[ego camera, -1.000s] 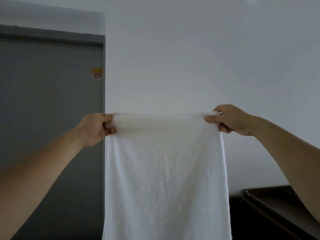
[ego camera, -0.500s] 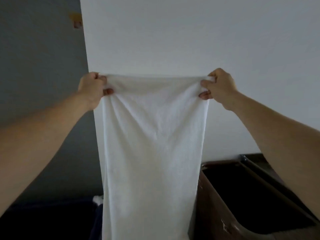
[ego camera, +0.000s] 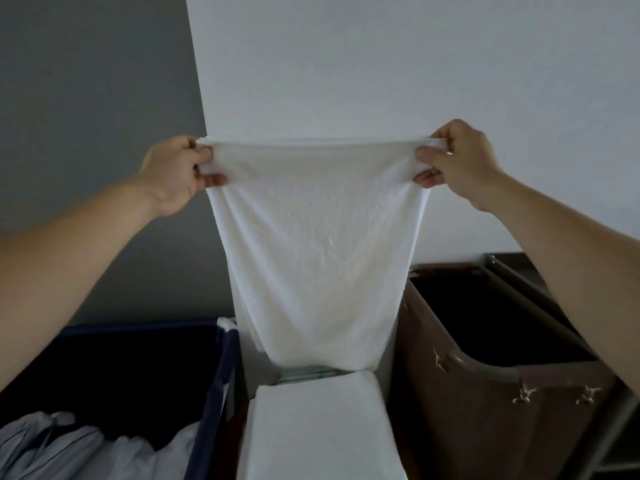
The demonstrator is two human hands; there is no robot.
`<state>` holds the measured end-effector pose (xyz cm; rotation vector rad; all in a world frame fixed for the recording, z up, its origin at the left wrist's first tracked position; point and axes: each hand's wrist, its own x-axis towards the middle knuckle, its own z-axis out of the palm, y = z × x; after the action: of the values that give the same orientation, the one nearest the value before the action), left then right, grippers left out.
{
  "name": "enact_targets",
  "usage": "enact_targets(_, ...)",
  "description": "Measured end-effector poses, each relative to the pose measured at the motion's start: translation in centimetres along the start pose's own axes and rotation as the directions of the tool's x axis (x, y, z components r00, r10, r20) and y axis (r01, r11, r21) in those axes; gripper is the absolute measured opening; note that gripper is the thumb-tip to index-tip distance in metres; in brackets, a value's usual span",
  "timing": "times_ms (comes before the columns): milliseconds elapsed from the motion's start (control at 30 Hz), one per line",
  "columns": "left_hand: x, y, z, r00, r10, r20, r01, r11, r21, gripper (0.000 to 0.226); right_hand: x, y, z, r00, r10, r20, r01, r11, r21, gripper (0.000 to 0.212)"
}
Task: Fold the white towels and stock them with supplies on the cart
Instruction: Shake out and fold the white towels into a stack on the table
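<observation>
Towel (ego camera: 318, 244) hangs at the centre of the frame, stretched level between my hands. My left hand (ego camera: 173, 174) pinches its upper left corner and my right hand (ego camera: 457, 161) pinches the upper right. Its lower end droops near a folded towel (ego camera: 322, 427) at bottom centre, between a blue bag (ego camera: 214, 375) and a brown bin (ego camera: 467, 393).

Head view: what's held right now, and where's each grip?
One white towel, hanging down: the left hand pinches its upper left corner, the right hand its upper right corner, top edge stretched between.
</observation>
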<state>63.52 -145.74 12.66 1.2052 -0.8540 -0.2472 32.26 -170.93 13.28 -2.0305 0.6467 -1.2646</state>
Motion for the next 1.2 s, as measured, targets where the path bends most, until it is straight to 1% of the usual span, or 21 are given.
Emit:
enact_targets(100,-4.5,-0.1,-2.0,0.998,-0.042,0.037,0.042,0.999,0.001,0.016,-4.4,-0.2,-0.3,1.0,0.027,0.002,-0.027,1.0,0.017,0.019)
enact_targets(167,-8.2,-0.4,-3.7,0.992,-0.091,0.083,0.09,0.996,0.011,0.014,-7.7,-0.2,-0.3,0.998,0.06,0.031,-0.061,0.998,0.006,0.019)
enact_targets(267,-14.3,-1.8,-5.7,0.967,-0.204,0.153,0.199,0.979,0.05,0.01,-12.7,0.5,-0.1,0.987,0.126,0.1,-0.123,0.992,-0.036,0.018)
enact_targets(400,-20.7,-4.5,-7.2,0.919,-0.351,0.18,0.341,0.936,0.086,0.011,-18.7,2.6,-0.6,0.948,0.232,0.217,-0.212,0.971,-0.11,0.017)
enact_targets(533,-23.9,-7.6,-7.4,0.86,-0.473,0.189,0.456,0.881,0.127,0.012,-22.9,4.4,-0.2,0.907,0.321,0.273,-0.233,0.921,-0.311,0.018)
enact_targets(633,-24.8,-10.2,-7.4,0.823,-0.535,0.191,0.517,0.845,0.138,0.013,-24.5,6.0,0.3,0.873,0.376,0.311,-0.248,0.891,-0.38,0.017)
enact_targets(700,-24.7,-12.1,-7.3,0.799,-0.57,0.191,0.545,0.821,0.171,0.013,-24.8,7.6,0.7,0.83,0.424,0.362,-0.286,0.881,-0.376,0.017)
enact_targets(833,-22.7,-16.8,-6.9,0.774,-0.621,0.124,0.575,0.771,0.273,0.018,-23.5,12.7,3.1,0.768,0.493,0.409,-0.372,0.863,-0.342,0.018)
enact_targets(967,-18.9,-23.3,-5.8,0.763,-0.646,0.003,0.599,0.709,0.371,0.017,-21.1,20.2,7.5,0.733,0.554,0.395,-0.464,0.831,-0.306,0.018)
enact_targets(1067,-16.8,-29.5,-4.8,0.724,-0.684,-0.092,0.65,0.631,0.422,0.014,-19.9,26.4,11.5,0.699,0.628,0.343,-0.559,0.778,-0.285,0.025)
enact_targets(1200,-15.7,-37.9,-3.3,0.654,-0.719,-0.235,0.735,0.529,0.424,0.019,-20.8,33.5,16.7,0.605,0.731,0.315,-0.699,0.677,-0.23,0.039)
